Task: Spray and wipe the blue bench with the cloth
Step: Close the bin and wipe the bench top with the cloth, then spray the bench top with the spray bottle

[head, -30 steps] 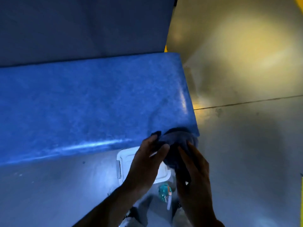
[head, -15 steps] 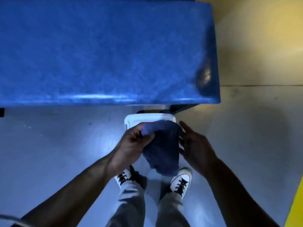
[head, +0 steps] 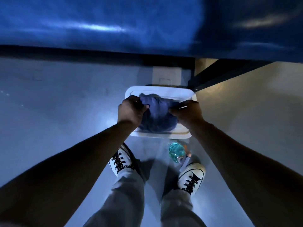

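Gripping: left hand (head: 131,110) and right hand (head: 188,113) clench bunched dark-blue cloth (head: 157,115) over white bin (head: 185,94)
Bench: blue bench (head: 98,22), glossy
Floor: grey floor (head: 57,104)

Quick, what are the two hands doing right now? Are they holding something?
Left hand: closed, gripping the blue cloth over the white bin.
Right hand: closed, gripping the same cloth on its other side.

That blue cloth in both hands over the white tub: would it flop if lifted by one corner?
Probably. The cloth is bunched and sags between the left hand and right hand, so it looks soft and limp. It likely weighs little, and the folds give fingers easy purchase.
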Demonstrator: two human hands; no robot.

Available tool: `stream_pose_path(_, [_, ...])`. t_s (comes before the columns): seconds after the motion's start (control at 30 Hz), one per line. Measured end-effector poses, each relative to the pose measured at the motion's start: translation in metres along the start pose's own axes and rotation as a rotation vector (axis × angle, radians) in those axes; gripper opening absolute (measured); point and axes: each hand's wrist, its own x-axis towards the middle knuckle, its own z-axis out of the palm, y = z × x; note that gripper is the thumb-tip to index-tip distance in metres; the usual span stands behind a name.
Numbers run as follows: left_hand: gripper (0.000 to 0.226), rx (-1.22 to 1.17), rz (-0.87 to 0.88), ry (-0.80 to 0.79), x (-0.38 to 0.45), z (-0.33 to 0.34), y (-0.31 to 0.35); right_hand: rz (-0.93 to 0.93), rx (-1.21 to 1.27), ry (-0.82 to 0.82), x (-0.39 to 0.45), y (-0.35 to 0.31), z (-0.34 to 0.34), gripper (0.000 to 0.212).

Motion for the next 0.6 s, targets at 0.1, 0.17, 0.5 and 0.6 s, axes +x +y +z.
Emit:
stream_pose_path(0.1, [0.028,0.141,0.067,0.042,0.011,0.018,-0.015,-0.003,-0.155,0.07,0.016,0.014,0.015,0.041])
stream_pose_path(0.17, [0.031,0.248,0.132,0.073,0.014,0.024,-0.022,-0.027,-0.196,0.085,0.021,0.021,0.02,0.045])
stream_pose_path(0.5, [0.006,-0.479,0.14,0.102,-0.08,0.005,0.014,-0.012,-0.058,0.018,-0.032,0.045,-0.045,0.015])
stream_pose_path(0.6, [0.004,-0.429,0.13,0.0,-0.115,0.029,0.018,0.008,-0.075,0.034,-0.055,0.075,-0.069,0.008])
